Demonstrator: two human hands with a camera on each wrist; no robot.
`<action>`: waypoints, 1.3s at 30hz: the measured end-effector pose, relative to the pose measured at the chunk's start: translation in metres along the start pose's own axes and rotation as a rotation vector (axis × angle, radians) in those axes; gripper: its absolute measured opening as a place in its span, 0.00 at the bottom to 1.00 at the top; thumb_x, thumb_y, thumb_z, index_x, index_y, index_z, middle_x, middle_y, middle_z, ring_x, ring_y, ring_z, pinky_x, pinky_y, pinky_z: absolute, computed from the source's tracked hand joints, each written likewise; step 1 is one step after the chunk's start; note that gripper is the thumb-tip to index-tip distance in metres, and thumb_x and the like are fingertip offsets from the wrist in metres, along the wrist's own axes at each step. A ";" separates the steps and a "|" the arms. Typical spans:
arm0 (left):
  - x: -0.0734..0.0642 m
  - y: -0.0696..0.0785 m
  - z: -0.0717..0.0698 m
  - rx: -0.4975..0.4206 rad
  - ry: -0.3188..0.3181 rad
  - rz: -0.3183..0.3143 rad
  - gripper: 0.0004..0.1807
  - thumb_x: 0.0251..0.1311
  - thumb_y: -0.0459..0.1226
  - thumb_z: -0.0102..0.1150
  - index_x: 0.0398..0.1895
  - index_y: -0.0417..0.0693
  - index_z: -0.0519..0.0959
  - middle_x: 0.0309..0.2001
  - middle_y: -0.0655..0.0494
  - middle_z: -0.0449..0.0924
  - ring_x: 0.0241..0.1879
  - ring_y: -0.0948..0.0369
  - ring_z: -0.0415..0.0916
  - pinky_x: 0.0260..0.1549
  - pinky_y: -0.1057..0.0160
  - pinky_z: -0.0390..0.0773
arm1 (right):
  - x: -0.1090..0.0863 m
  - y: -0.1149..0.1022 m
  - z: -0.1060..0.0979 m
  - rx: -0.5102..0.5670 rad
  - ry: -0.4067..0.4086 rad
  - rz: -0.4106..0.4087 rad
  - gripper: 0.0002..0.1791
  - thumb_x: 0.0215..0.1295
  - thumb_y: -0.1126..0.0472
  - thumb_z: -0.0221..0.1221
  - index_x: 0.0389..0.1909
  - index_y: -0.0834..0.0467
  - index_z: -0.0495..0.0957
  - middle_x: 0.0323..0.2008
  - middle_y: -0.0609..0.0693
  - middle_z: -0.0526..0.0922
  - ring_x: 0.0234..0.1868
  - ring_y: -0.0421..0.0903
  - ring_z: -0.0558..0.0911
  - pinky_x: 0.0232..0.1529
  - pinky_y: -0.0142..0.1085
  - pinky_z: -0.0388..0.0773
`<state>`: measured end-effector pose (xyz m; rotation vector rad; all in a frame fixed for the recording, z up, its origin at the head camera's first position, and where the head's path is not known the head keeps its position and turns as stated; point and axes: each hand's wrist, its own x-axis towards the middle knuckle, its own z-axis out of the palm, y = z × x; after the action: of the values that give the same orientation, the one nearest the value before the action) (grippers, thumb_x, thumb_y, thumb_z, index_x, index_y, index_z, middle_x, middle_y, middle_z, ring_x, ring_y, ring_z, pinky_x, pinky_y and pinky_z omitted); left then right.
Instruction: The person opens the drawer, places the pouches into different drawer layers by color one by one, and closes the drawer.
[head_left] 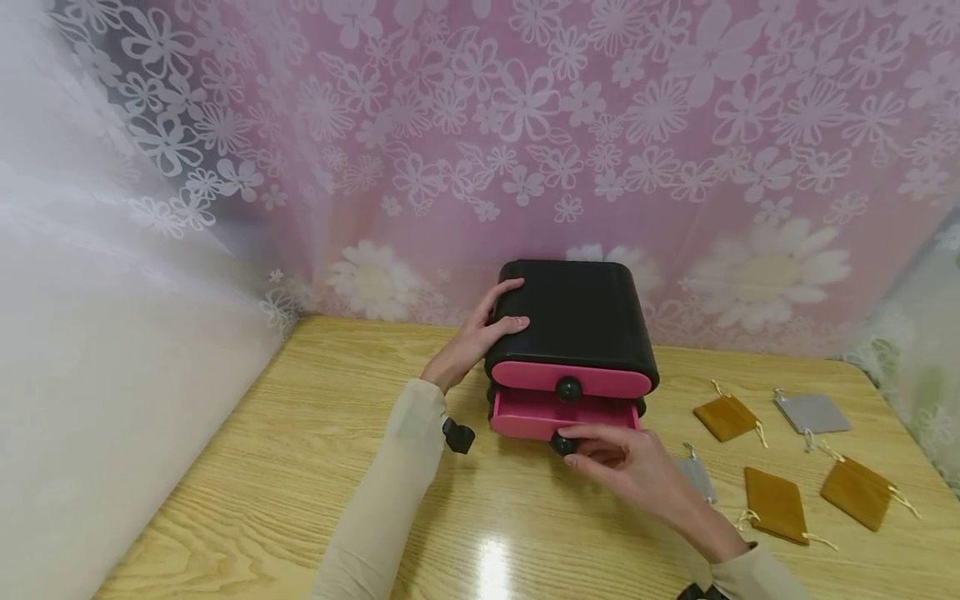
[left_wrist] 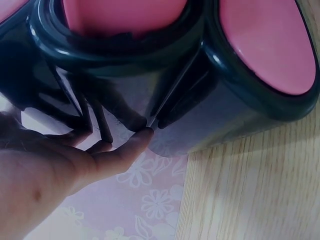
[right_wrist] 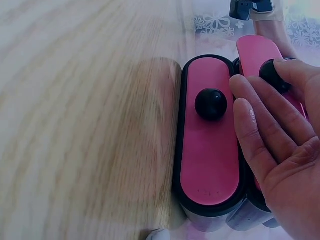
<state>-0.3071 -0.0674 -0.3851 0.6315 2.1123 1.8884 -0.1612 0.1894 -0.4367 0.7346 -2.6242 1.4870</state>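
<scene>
A black drawer unit [head_left: 573,312] with pink drawer fronts stands against the back curtain. Its top drawer [head_left: 528,377] is closed, while the middle drawer [head_left: 517,427] is pulled partly out, and the inside that shows is bare pink. My right hand [head_left: 637,475] pinches that drawer's round black knob [right_wrist: 272,75] between thumb and finger. Below it, the closed bottom drawer [right_wrist: 210,155] shows in the right wrist view. My left hand [head_left: 480,333] rests on the unit's left side, thumb on the top edge, with extended fingers [left_wrist: 127,150] touching the glossy black side.
On the table right of the unit lie several drawstring pouches: brown ones [head_left: 776,504] and grey ones [head_left: 813,413]. One grey pouch [head_left: 697,477] is partly hidden behind my right hand. A flowered curtain [head_left: 480,167] hangs along the table's back edge [head_left: 390,322].
</scene>
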 end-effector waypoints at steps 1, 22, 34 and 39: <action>0.000 0.000 0.000 0.001 0.000 0.001 0.32 0.69 0.51 0.57 0.74 0.85 0.60 0.76 0.60 0.58 0.71 0.56 0.68 0.69 0.45 0.70 | -0.001 0.000 0.000 -0.002 0.001 -0.005 0.17 0.64 0.58 0.69 0.54 0.50 0.86 0.37 0.43 0.91 0.35 0.33 0.88 0.36 0.33 0.86; 0.000 -0.001 0.001 0.030 0.018 0.015 0.32 0.69 0.51 0.58 0.74 0.84 0.60 0.75 0.60 0.60 0.70 0.55 0.69 0.68 0.45 0.70 | -0.015 -0.006 0.006 -0.049 0.029 -0.141 0.18 0.61 0.64 0.71 0.52 0.51 0.87 0.34 0.44 0.91 0.31 0.34 0.87 0.30 0.31 0.84; 0.001 0.000 0.000 0.044 0.026 0.018 0.32 0.70 0.51 0.57 0.73 0.85 0.61 0.76 0.63 0.58 0.70 0.56 0.69 0.69 0.45 0.70 | -0.015 -0.005 0.004 -0.050 0.022 -0.260 0.21 0.58 0.70 0.71 0.53 0.54 0.86 0.32 0.47 0.90 0.29 0.33 0.85 0.29 0.28 0.83; 0.000 0.000 0.000 0.031 0.017 0.014 0.32 0.70 0.51 0.58 0.74 0.84 0.61 0.75 0.61 0.60 0.69 0.56 0.70 0.68 0.46 0.71 | -0.018 -0.008 0.005 -0.069 0.016 -0.254 0.19 0.60 0.67 0.71 0.53 0.53 0.86 0.32 0.46 0.90 0.29 0.30 0.84 0.28 0.29 0.82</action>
<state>-0.3072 -0.0670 -0.3854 0.6409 2.1569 1.8790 -0.1412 0.1885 -0.4380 1.0003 -2.4448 1.3212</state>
